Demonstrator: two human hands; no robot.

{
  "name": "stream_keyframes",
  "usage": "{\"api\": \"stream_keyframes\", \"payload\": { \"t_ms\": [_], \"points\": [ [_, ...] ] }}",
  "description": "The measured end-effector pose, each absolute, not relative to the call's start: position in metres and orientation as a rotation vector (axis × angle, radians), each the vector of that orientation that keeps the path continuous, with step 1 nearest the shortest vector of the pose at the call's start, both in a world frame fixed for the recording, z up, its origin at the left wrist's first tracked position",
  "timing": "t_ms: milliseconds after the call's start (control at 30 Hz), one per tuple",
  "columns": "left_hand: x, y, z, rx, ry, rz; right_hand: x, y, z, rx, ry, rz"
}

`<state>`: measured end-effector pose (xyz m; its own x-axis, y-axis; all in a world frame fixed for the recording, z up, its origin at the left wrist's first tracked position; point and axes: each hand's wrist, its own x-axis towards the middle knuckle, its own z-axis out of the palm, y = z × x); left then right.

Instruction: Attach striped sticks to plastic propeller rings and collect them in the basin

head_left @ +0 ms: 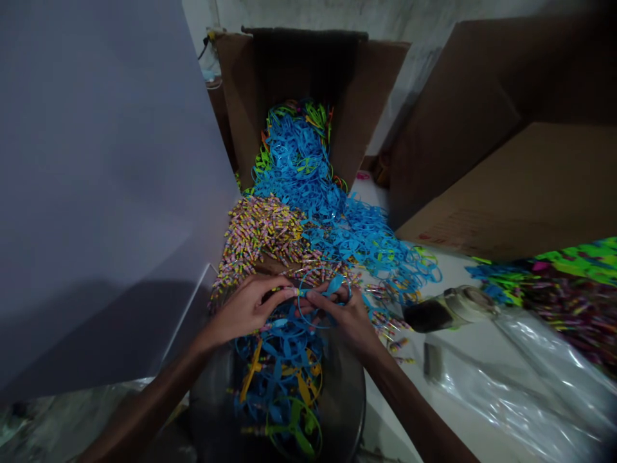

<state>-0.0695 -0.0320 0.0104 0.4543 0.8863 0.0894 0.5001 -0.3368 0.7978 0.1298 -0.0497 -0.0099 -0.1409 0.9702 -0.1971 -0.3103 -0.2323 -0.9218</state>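
Note:
My left hand (255,302) pinches a short stick (295,292) banded in pink and yellow. Between the fingers of my right hand (340,305) is a blue ringed propeller (336,283), its hub end meeting the tip of the stick. Whether the two are joined I cannot tell. Just beyond my left hand lies a heap of similar banded sticks (260,225). Blue propellers (299,161) spill towards me out of a cardboard box (376,96). Below my hands, a dark tub (349,399) holds blue, orange and green propellers, some with sticks attached.
A large pale panel (96,193) stands on the left. To the right are another cardboard box (520,186), a dark jar-like container (434,312) on its side and clear plastic bags (501,392). Brightly coloured pieces (578,263) lie at the far right.

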Motion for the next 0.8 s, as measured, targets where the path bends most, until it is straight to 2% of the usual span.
{"api": "stream_keyframes", "payload": {
  "t_ms": [267, 333, 400, 433, 533, 633, 800],
  "points": [
    [-0.088, -0.031, 0.013, 1.922, 1.025, 0.518, 0.16, -0.033, -0.039, -1.067, -1.133, 1.708],
    [-0.098, -0.029, 0.018, 1.917, 0.999, 0.377, 0.178, -0.012, -0.053, -1.154, -1.355, 1.512],
    [-0.101, -0.019, 0.016, 2.018, 1.083, 0.29, 0.192, 0.015, -0.069, -1.405, -1.592, 1.002],
    [-0.099, -0.011, 0.012, 2.092, 1.168, 0.28, 0.197, 0.03, -0.078, -1.471, -1.639, 0.87],
    [-0.08, 0.026, -0.012, 2.219, 1.417, 0.251, 0.201, 0.072, -0.102, -1.596, -1.744, 0.667],
    [-0.055, 0.068, -0.042, 2.201, 1.515, 0.043, 0.197, 0.103, -0.118, -1.678, -1.897, 0.514],
    [-0.031, 0.1, -0.077, 2.164, 1.542, -0.176, 0.195, 0.131, -0.127, -1.696, -2.097, 0.428]
  ]
}}
